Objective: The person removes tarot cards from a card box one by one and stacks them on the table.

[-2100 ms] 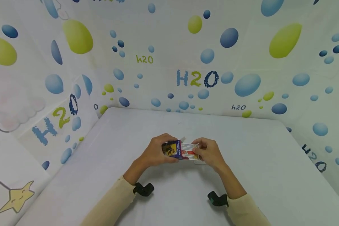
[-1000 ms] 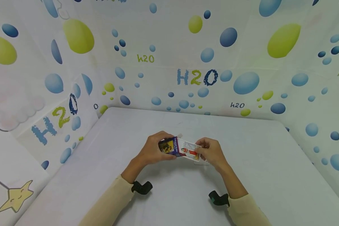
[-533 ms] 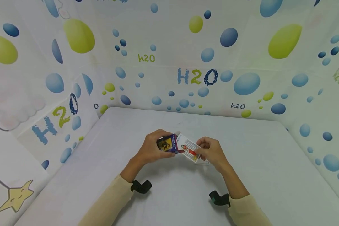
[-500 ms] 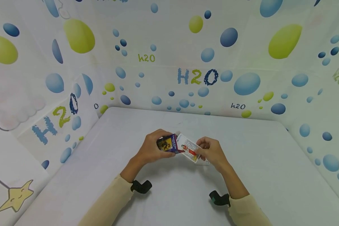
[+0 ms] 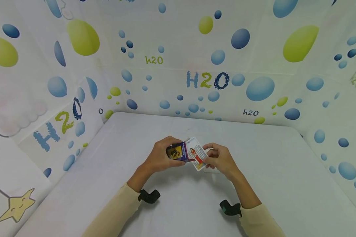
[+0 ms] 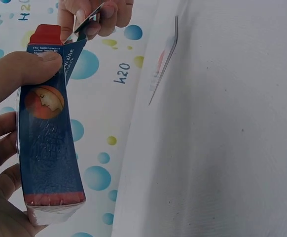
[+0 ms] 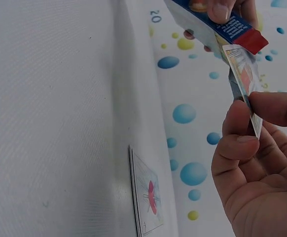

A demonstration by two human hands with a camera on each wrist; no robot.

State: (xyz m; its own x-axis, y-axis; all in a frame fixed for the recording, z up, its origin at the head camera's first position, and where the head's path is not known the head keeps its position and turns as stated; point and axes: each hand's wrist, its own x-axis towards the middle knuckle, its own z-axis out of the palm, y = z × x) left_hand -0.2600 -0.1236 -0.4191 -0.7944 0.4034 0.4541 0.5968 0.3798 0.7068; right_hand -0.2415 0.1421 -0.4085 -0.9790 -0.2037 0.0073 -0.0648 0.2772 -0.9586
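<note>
My left hand (image 5: 158, 157) grips a dark blue tarot card box (image 5: 175, 151), thumb on one side and fingers on the other. The box's red flap (image 6: 46, 34) stands open at the end facing my right hand. Between thumb and fingers, my right hand (image 5: 222, 159) pinches a white-bordered picture card (image 5: 195, 153), tilted just beside the box's opening. In the right wrist view the card (image 7: 243, 79) appears nearly edge-on, overlapping the red flap. A small stack of cards (image 7: 151, 197) lies on the table below my right hand, partly hidden by it in the head view.
The white table (image 5: 178, 204) spreads around and below both hands. Behind it and at the sides hang white sheets printed with blue and green drops (image 5: 259, 89). Black camera mounts (image 5: 149, 196) sit on both wrists.
The card, earlier partly inside the box, has come out to the right and turned to a steeper tilt. The box has tipped slightly and moved a little left; the stack on the table stays put.
</note>
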